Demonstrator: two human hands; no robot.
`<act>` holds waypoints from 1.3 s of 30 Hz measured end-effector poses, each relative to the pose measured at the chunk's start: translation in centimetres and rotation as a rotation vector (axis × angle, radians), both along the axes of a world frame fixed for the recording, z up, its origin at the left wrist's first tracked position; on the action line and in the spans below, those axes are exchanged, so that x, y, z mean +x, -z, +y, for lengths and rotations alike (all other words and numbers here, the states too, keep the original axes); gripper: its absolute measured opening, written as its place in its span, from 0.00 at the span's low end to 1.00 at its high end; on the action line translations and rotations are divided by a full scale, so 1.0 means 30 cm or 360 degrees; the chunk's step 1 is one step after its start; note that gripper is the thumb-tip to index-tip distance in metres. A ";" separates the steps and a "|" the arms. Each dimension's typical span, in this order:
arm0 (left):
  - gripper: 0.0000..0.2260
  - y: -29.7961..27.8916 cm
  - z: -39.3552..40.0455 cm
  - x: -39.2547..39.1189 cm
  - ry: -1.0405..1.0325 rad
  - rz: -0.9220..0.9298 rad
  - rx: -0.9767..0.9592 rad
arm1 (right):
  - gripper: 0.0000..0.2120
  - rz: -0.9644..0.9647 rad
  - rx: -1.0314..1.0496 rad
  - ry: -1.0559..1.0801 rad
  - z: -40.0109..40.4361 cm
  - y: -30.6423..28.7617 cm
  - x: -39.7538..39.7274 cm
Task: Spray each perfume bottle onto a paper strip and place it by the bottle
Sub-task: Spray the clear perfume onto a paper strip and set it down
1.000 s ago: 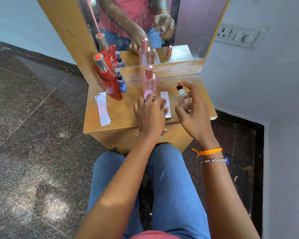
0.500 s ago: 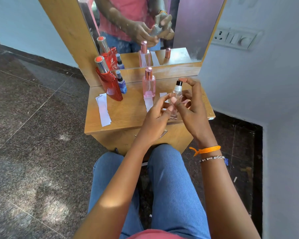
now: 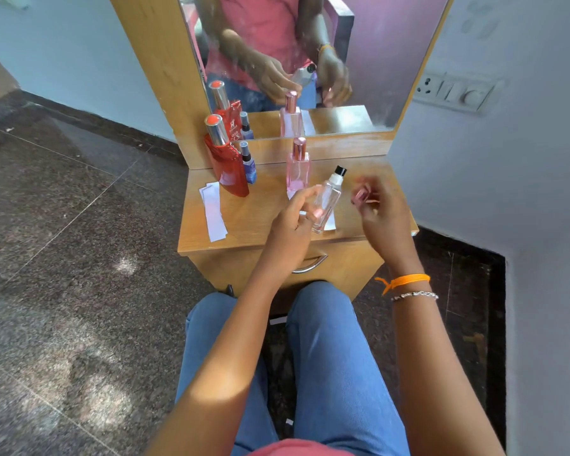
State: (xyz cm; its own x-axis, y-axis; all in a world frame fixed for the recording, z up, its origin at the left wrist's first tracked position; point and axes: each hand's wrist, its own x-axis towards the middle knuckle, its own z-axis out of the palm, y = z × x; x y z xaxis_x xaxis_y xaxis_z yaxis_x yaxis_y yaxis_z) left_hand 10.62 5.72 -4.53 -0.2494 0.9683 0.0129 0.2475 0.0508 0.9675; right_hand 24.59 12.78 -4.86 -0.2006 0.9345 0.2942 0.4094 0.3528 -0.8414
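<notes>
My left hand (image 3: pixel 290 225) grips a clear glass perfume bottle (image 3: pixel 326 202) with a black sprayer top and holds it tilted to the right above the table's front. To its right, my right hand (image 3: pixel 380 218) is blurred and closed around a small pink cap (image 3: pixel 359 196). A white paper strip (image 3: pixel 330 223) lies under the clear bottle. Behind it stands a pink bottle (image 3: pixel 297 171) with a strip in front of it. At the back left are a tall red bottle (image 3: pixel 227 169) and a small blue bottle (image 3: pixel 249 167), with loose paper strips (image 3: pixel 213 210) beside them.
Everything rests on a small wooden dressing table (image 3: pixel 250 225) with a mirror (image 3: pixel 359 60) behind and a drawer handle (image 3: pixel 310 263) below the front edge. A wall with a switch panel (image 3: pixel 454 92) stands close on the right. My knees are under the table.
The clear bottle went from my right hand on the table to my left hand, lifted and tilted. My right hand moved off to the right and now holds a pink cap.
</notes>
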 end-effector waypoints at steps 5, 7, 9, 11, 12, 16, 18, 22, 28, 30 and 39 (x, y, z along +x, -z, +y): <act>0.15 -0.011 -0.015 -0.016 0.0001 0.0050 0.0001 | 0.13 0.0554 -0.0069 -0.0239 -0.003 -0.154 -0.026; 0.15 -0.017 -0.021 -0.019 0.0001 0.0056 0.0012 | 0.12 0.0478 -0.0061 -0.0327 -0.002 -0.166 -0.035; 0.15 -0.022 -0.029 -0.024 -0.0011 0.0050 0.0017 | 0.12 0.0515 -0.0123 -0.0402 -0.004 -0.173 -0.031; 0.14 -0.028 -0.036 -0.029 -0.0007 0.0066 0.0035 | 0.11 0.0532 -0.0169 -0.0480 -0.009 -0.179 -0.025; 0.15 -0.030 -0.037 -0.031 0.0003 0.0078 0.0041 | 0.11 0.0496 -0.0160 -0.0514 -0.012 -0.180 -0.023; 0.15 -0.041 -0.043 -0.034 -0.0005 0.0135 0.0077 | 0.11 0.0363 -0.0186 -0.0567 -0.015 -0.188 -0.026; 0.14 -0.047 -0.053 -0.036 -0.0023 0.0170 0.0114 | 0.09 0.0322 -0.0215 -0.0537 -0.010 -0.201 -0.023; 0.15 -0.057 -0.059 -0.038 -0.0033 0.0215 0.0138 | 0.13 0.0166 -0.0056 -0.0294 -0.032 -0.202 -0.046; 0.16 -0.063 -0.070 -0.036 -0.0038 0.0127 0.0059 | 0.17 0.0283 -0.0117 -0.0510 -0.090 -0.188 -0.069; 0.16 -0.062 -0.075 -0.040 -0.0049 0.0115 0.0063 | 0.17 0.0298 -0.0091 -0.0517 -0.097 -0.178 -0.071; 0.15 -0.047 -0.094 -0.049 -0.0032 0.0041 0.0070 | 0.13 0.0263 -0.0038 -0.0243 -0.092 -0.160 -0.137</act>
State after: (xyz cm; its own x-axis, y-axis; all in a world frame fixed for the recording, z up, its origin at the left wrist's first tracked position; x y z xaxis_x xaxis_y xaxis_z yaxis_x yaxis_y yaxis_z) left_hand 9.16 2.91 -3.12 -0.2676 0.9615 0.0622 0.2719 0.0134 0.9622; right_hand 20.48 10.02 -0.04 -0.2913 0.9040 0.3130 0.2089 0.3794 -0.9014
